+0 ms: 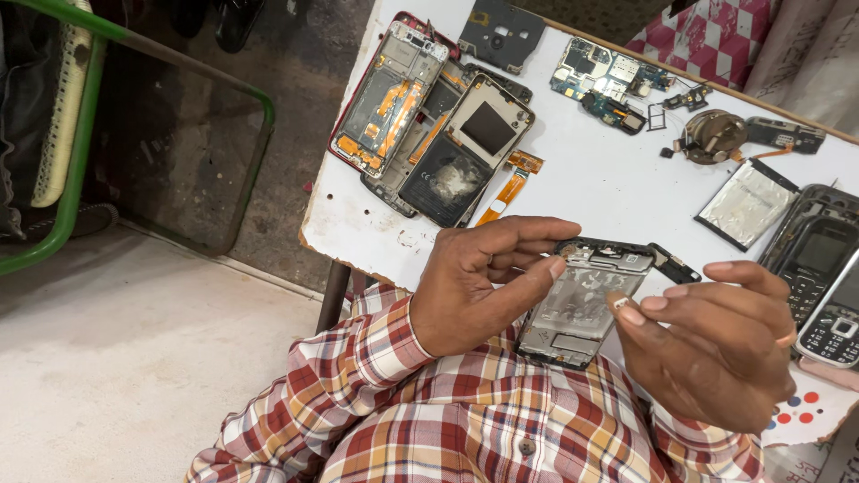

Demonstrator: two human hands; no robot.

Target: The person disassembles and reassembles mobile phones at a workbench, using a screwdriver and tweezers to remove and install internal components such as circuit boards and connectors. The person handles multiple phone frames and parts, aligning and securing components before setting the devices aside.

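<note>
My left hand (479, 286) and my right hand (716, 344) together hold a stripped phone frame (582, 304) with a silvery inner plate, tilted above my checked shirt at the near edge of the white table (591, 188). The left thumb and fingers pinch its upper left side. On the frame's right edge rest my right thumb and fingertips.
On the table lie several opened phone bodies (429, 125), a circuit board (604, 80), a silver battery (747, 204), a round part (713, 136) and two keypad phones (819, 268). A green metal frame (80, 134) stands at the left over concrete floor.
</note>
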